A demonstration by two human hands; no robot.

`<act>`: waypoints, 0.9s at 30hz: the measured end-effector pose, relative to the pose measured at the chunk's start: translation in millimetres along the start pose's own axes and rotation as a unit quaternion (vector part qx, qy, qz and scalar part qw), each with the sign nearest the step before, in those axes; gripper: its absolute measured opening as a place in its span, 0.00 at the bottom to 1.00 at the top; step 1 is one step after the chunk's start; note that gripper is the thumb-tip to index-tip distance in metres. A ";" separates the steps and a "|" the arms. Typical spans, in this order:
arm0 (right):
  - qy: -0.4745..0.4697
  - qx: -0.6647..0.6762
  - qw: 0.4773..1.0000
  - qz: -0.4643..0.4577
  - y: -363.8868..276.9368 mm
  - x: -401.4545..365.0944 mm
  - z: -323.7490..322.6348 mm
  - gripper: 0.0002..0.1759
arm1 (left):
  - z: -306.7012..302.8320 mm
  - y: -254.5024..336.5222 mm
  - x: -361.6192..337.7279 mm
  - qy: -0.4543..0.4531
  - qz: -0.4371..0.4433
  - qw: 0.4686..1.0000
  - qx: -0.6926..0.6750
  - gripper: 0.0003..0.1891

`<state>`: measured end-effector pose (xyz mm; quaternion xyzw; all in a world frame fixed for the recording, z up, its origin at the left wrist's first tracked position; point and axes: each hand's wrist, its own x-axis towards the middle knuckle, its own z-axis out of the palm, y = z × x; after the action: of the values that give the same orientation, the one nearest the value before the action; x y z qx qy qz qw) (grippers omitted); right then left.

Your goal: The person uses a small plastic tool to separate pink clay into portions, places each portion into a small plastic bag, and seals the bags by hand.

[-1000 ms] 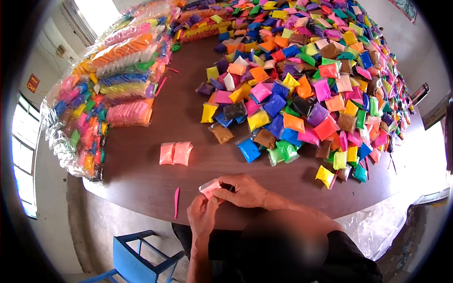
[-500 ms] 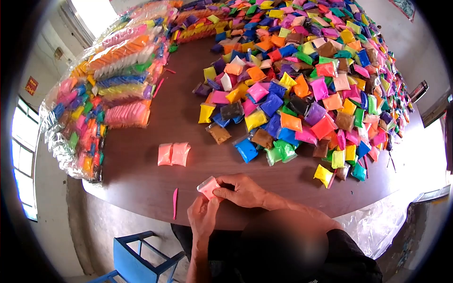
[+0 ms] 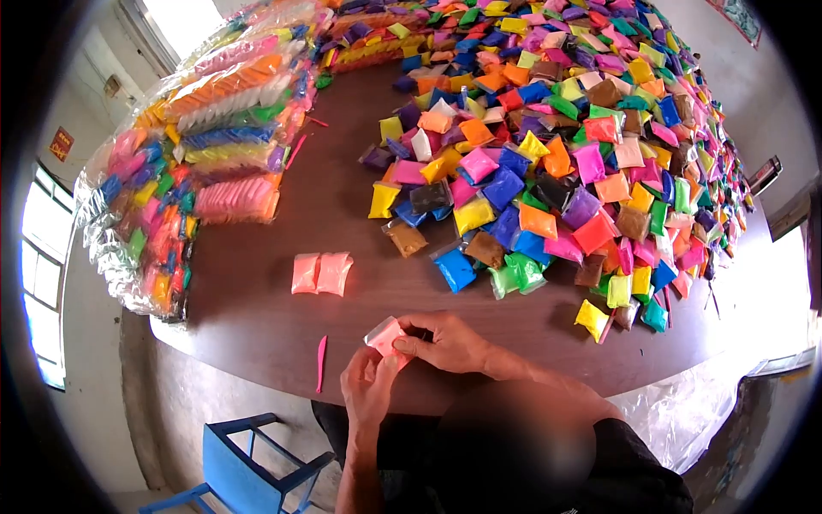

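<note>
A small clear packet with salmon-pink filling (image 3: 387,332) is held just above the table's near edge. My left hand (image 3: 370,381) grips its lower side, fingers closed. From the right, my right hand (image 3: 445,344) pinches the same packet between thumb and fingers. Two more pink packets (image 3: 321,274) lie side by side on the brown table (image 3: 248,291), beyond my hands. Left of my left hand rests a thin pink plastic stick (image 3: 322,364). What the packet's covered part looks like is hidden by my fingers.
A large heap of colourful packets (image 3: 514,197) spreads over the right and back. Rows of sorted packets (image 3: 235,199) in clear plastic are stacked at left. One yellow packet (image 3: 592,319) lies at the heap's near edge. A blue chair (image 3: 244,467) stands below left.
The view has shifted slightly, so the table things appear a little to the right. Both hands still hold the pink packet, with barely any change of grip.
</note>
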<state>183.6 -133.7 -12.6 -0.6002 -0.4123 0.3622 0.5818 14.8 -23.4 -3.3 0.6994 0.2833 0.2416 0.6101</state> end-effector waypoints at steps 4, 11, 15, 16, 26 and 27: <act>-0.006 -0.038 0.999 -0.015 -2.8 -1.8 0.3 0.15 | 0.2 -1.6 -0.2 0.017 0.001 1.000 0.020 0.11; 0.036 -0.107 0.993 -0.022 -7.3 -2.7 6.5 0.17 | -3.4 -26.3 1.7 0.059 0.007 0.996 0.065 0.16; 0.041 -0.061 0.997 -0.026 -0.4 -2.4 6.7 0.17 | 0.0 -18.0 -0.6 0.068 0.019 0.996 0.047 0.16; 0.037 -0.058 0.997 -0.026 -0.3 -3.2 6.8 0.17 | 2.5 -8.0 0.0 0.055 0.001 0.998 0.026 0.16; 0.009 -0.056 0.998 -0.005 -4.4 -2.6 5.3 0.15 | 1.0 -14.2 1.9 0.071 0.029 0.997 0.025 0.14; 0.012 -0.077 0.997 -0.013 -8.0 -2.5 5.0 0.15 | 1.7 -14.8 2.7 0.075 0.032 0.997 0.015 0.14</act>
<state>177.4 -134.2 -5.0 -0.6418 -0.4400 0.3145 0.5437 16.4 -21.3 -18.3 0.6972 0.3091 0.3084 0.5685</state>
